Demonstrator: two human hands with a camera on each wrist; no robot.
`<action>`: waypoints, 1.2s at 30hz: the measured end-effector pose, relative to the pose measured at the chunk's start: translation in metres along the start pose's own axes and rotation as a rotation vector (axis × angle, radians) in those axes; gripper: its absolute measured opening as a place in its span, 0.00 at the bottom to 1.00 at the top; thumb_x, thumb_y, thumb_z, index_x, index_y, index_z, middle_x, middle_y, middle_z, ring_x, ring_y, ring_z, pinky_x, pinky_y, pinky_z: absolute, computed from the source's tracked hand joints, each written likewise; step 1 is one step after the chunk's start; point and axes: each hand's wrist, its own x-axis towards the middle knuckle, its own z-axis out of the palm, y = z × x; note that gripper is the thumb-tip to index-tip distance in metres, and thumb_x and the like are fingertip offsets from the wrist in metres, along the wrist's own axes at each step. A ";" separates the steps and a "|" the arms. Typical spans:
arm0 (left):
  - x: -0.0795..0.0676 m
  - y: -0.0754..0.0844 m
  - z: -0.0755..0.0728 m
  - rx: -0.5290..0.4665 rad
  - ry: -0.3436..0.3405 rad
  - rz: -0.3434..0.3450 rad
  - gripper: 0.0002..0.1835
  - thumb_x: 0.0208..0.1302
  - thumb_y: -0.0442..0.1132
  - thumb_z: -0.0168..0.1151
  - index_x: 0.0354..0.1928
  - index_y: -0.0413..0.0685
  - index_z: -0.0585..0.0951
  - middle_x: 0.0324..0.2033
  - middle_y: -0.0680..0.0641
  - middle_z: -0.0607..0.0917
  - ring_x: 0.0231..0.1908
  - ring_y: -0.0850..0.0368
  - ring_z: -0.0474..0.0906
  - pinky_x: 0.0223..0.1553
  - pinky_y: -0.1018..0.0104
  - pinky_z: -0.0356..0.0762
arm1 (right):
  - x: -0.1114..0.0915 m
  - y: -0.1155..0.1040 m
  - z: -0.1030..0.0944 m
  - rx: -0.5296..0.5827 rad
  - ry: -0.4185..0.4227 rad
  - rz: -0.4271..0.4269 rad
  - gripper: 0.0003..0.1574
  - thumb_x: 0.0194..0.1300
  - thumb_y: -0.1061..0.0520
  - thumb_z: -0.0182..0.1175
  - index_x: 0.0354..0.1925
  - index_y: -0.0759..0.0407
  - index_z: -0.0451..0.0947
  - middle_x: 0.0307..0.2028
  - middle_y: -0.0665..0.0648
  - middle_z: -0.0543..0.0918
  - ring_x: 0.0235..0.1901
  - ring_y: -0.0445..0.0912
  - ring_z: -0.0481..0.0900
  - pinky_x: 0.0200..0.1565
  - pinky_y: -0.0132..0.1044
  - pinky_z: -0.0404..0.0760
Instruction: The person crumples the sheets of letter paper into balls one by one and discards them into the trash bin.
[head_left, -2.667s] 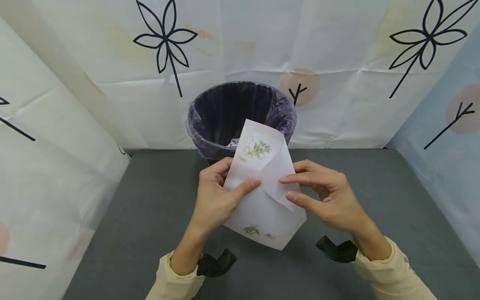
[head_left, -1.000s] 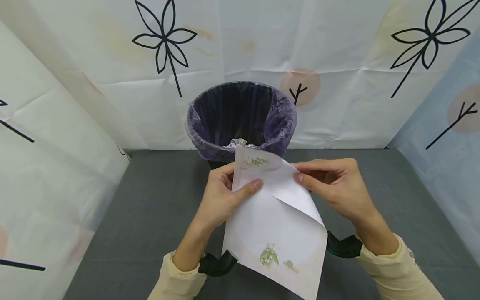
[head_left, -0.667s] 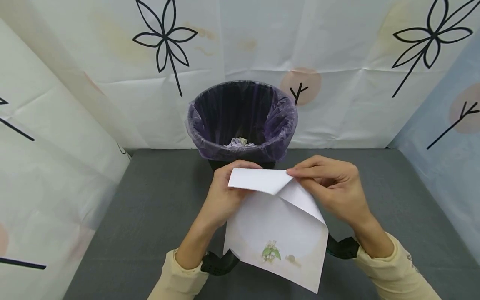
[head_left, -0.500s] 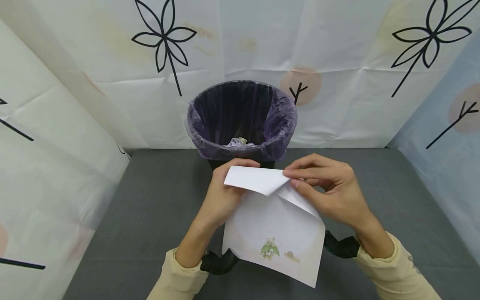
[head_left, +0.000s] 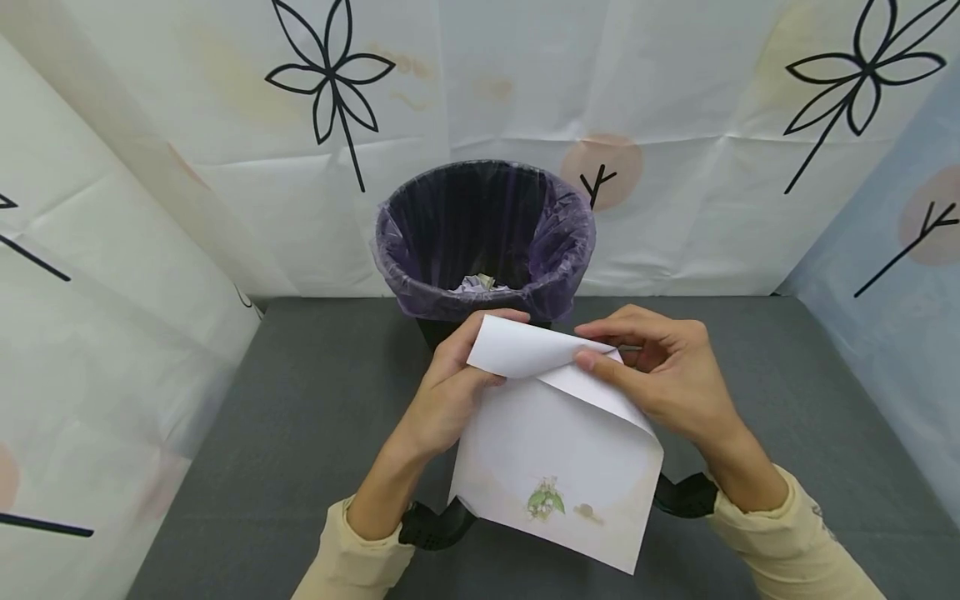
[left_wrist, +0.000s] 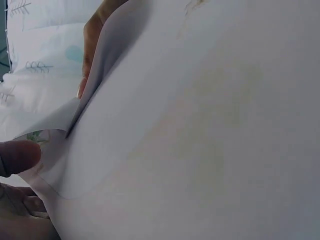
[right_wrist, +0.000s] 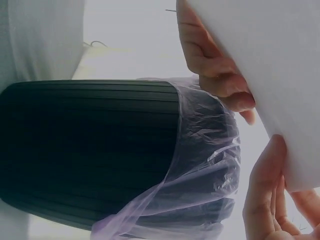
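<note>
A sheet of white paper with printed flowers (head_left: 555,458) is held up in front of the bin, a strip of its top edge folded down towards me and its right side creased inward. My left hand (head_left: 450,392) grips the upper left side, thumb below the folded strip and fingers behind. At the upper right, my right hand (head_left: 667,367) pinches the strip's end between thumb and fingers. Paper fills most of the left wrist view, where my left thumb (left_wrist: 20,157) lies against it. In the right wrist view, fingers of my right hand (right_wrist: 265,195) hold the paper's edge.
Behind the hands stands a dark waste bin (right_wrist: 90,145) with a purple plastic liner (head_left: 390,267); crumpled paper (head_left: 480,284) lies inside. A dark grey table (head_left: 315,433) extends beneath. Patterned white cloth (head_left: 495,83) hangs at the back and sides.
The sheet's right flap has loosened from its earlier diagonal fold, and the top edge has been turned down towards me. Lately the folded strip has tilted, its left end higher, with the right thumb on it.
</note>
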 end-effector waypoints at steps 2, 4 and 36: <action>-0.001 0.001 0.000 -0.008 -0.016 0.003 0.34 0.51 0.22 0.47 0.66 0.31 0.68 0.53 0.33 0.77 0.43 0.51 0.76 0.39 0.60 0.78 | 0.000 0.000 0.000 -0.003 0.009 0.011 0.15 0.55 0.78 0.69 0.44 0.75 0.84 0.37 0.63 0.84 0.34 0.49 0.86 0.32 0.36 0.86; -0.001 0.001 0.000 -0.009 -0.024 0.017 0.35 0.52 0.22 0.49 0.67 0.31 0.67 0.53 0.33 0.77 0.44 0.50 0.76 0.39 0.61 0.78 | 0.000 0.001 0.001 -0.004 0.014 0.002 0.14 0.56 0.78 0.69 0.43 0.75 0.85 0.35 0.63 0.83 0.33 0.48 0.86 0.31 0.36 0.85; 0.003 0.002 0.003 0.176 0.084 0.067 0.09 0.63 0.28 0.70 0.45 0.34 0.85 0.36 0.40 0.89 0.29 0.53 0.88 0.29 0.58 0.85 | 0.002 -0.003 -0.003 -0.076 -0.214 0.034 0.14 0.64 0.72 0.65 0.48 0.65 0.85 0.33 0.59 0.86 0.28 0.48 0.84 0.25 0.40 0.84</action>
